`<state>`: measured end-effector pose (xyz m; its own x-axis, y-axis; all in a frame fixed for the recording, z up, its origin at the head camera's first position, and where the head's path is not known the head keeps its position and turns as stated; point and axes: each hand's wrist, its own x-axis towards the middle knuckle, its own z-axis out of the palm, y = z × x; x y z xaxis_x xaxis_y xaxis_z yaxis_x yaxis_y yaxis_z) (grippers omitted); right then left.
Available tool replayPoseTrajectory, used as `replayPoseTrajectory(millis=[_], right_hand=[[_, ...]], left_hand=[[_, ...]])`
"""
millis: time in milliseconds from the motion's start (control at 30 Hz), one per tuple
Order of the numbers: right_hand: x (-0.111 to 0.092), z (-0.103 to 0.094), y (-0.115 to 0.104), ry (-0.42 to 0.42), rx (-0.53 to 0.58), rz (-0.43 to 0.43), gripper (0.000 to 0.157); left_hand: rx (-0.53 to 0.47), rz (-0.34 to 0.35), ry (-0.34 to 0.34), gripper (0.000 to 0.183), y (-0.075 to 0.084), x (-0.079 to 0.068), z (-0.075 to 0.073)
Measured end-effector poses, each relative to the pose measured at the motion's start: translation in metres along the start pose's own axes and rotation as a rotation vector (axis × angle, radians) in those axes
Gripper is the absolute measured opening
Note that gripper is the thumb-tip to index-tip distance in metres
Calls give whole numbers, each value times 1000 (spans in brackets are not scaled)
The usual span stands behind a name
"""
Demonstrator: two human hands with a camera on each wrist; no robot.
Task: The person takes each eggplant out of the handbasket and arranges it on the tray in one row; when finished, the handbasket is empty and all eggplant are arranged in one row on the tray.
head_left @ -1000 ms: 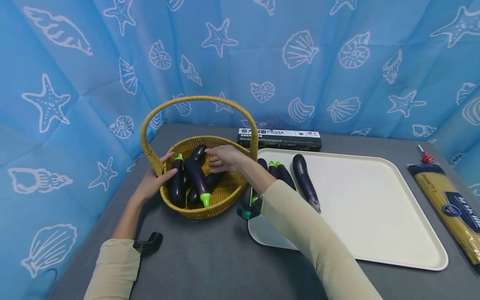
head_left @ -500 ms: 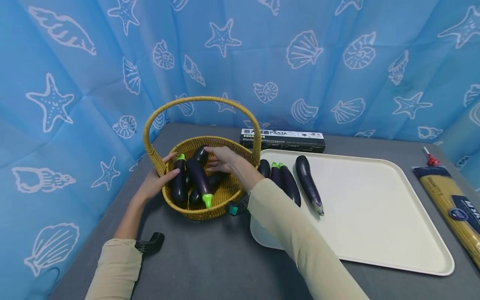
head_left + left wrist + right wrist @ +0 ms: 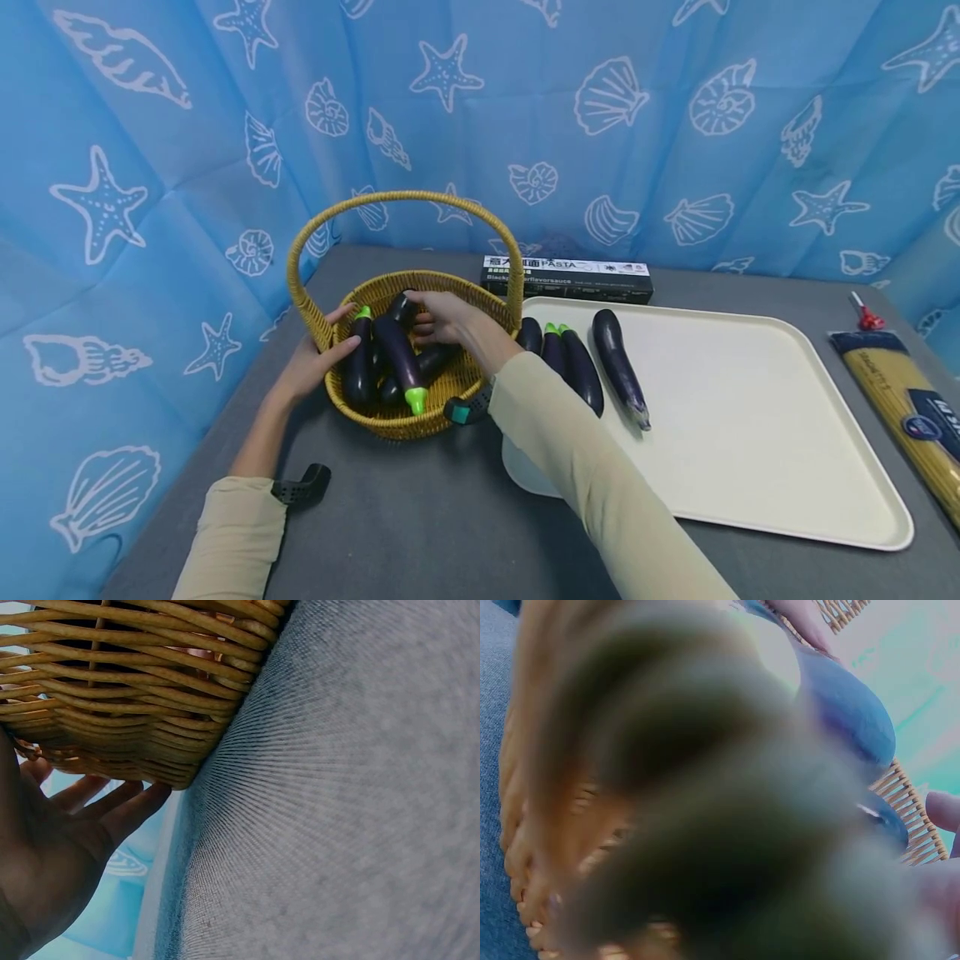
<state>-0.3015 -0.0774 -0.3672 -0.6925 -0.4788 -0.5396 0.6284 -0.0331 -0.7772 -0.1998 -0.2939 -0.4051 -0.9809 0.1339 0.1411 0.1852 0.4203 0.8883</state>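
A woven basket [image 3: 401, 427] with a tall arched handle holds several dark purple eggplants [image 3: 395, 350], some with bright green caps. My left hand [image 3: 300, 371] grips the basket's left side, thumb over the rim by an upright eggplant [image 3: 358, 375]. In the left wrist view its fingers [image 3: 124, 802] lie against the outside of the weave. Inside the basket, my right hand [image 3: 450, 321] rests beside the rearmost eggplant [image 3: 402, 308], a fingertip at its top end and the other fingers loosely bent. A large blur covers most of the right wrist view, behind which blue-looking eggplants [image 3: 847, 705] show.
Right of the basket stands a cream tray [image 3: 750, 417] with several eggplants [image 3: 621, 367] along its left side. Behind it lies a dark pasta box [image 3: 566, 281]. A spaghetti pack [image 3: 900, 400] and a red-wrapped lollipop [image 3: 868, 317] lie at the right. A blue shell-print curtain [image 3: 510, 125] surrounds the grey table.
My right forearm and wrist have swung left and slightly up, while the right hand stays by the rearmost eggplant. My left hand keeps its grip on the basket. The head view shifted slightly.
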Motion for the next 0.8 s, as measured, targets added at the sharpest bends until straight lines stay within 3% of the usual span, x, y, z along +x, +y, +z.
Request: replayPoseTrajectory(millis=[133, 300, 467, 800], right_hand=[[0, 1, 1, -6, -9, 0, 56], [1, 1, 1, 7, -7, -1, 47], [0, 2, 1, 22, -22, -4, 51], [-2, 4, 1, 9, -55, 3, 44]], left_hand=[[4, -16, -6, 64, 4, 0, -1], [6, -25, -16, 64, 22, -5, 0], [2, -26, -18, 62, 35, -9, 2], [-14, -19, -25, 63, 33, -8, 2]])
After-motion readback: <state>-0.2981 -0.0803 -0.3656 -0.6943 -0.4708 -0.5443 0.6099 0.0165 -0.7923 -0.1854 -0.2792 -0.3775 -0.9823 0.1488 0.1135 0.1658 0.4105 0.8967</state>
